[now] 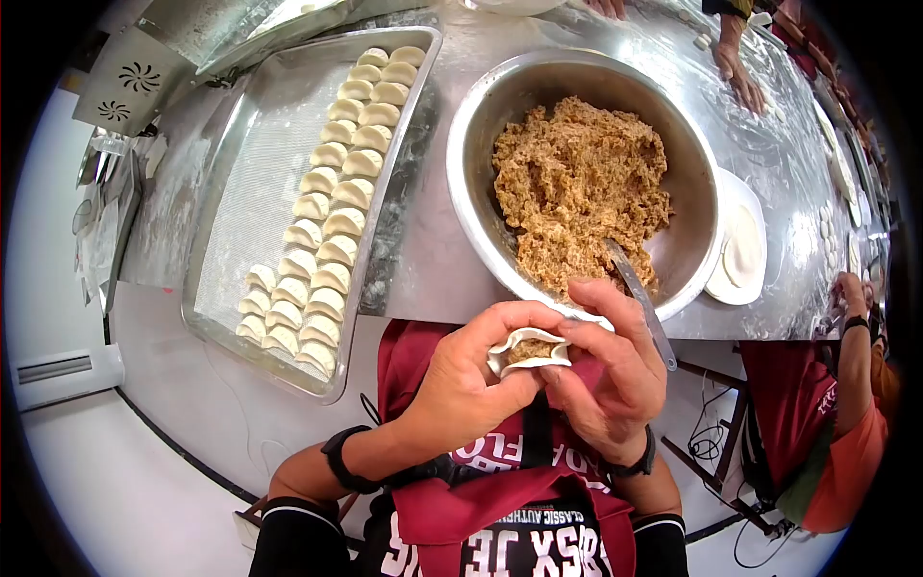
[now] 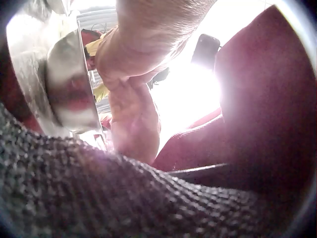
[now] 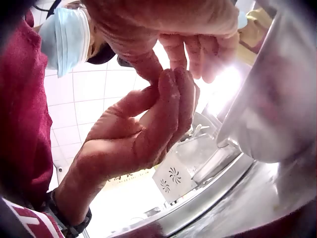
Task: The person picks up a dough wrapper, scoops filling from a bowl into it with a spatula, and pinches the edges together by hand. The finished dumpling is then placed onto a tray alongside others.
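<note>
In the head view an unsealed dumpling (image 1: 531,350) is held between both hands, its pale wrapper folded up around brown filling. My left hand (image 1: 471,370) grips its left side, thumb below and index finger above. From the other side, the fingertips of my right hand (image 1: 620,380) pinch the wrapper's right end. Both hands are just in front of a large metal bowl (image 1: 463,192) of minced filling (image 1: 582,183). A flat metal spatula (image 1: 639,298) leans out of the bowl behind the right hand. In the right wrist view the fingertips of both hands meet, hiding the dumpling.
To the left, a metal tray (image 1: 236,192) holds rows of folded dumplings (image 1: 327,240). Right of the bowl sits a white plate (image 1: 726,287) with round wrappers (image 1: 742,245). Other people's hands (image 1: 740,82) work along the floured metal table (image 1: 663,67).
</note>
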`<action>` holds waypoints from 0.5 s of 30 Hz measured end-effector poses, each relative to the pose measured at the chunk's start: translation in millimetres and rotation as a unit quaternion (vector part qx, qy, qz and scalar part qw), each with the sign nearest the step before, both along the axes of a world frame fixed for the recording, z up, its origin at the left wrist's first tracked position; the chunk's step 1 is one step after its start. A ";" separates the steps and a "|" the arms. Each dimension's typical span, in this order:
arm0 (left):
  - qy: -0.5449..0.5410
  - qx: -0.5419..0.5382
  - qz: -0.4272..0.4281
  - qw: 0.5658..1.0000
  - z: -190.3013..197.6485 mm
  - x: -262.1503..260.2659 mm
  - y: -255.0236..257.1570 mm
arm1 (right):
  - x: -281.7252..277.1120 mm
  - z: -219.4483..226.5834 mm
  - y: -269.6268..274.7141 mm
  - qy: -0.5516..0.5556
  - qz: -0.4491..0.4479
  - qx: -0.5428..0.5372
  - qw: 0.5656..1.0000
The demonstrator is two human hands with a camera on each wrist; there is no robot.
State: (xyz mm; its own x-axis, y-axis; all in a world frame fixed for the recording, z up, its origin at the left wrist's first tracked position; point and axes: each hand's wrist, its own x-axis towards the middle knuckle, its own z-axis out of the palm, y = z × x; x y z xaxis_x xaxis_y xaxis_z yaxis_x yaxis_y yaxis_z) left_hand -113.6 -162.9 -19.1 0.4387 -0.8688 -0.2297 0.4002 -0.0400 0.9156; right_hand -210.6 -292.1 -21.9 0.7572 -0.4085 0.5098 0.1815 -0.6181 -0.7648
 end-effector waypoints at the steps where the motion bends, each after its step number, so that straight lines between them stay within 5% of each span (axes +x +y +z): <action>1: 0.003 0.001 0.003 1.000 0.0 -0.7 -0.7 | -0.7 -2.2 -0.2 -0.002 0.000 -0.007 1.000; 4: 0.062 -0.014 0.014 0.998 -1.8 -3.7 -2.4 | -1.6 -6.4 3.0 -0.020 -0.005 0.016 1.000; 15: 0.003 -0.045 0.029 0.999 -4.1 -5.3 -2.6 | 3.0 -1.3 0.0 -0.034 0.001 -0.016 0.999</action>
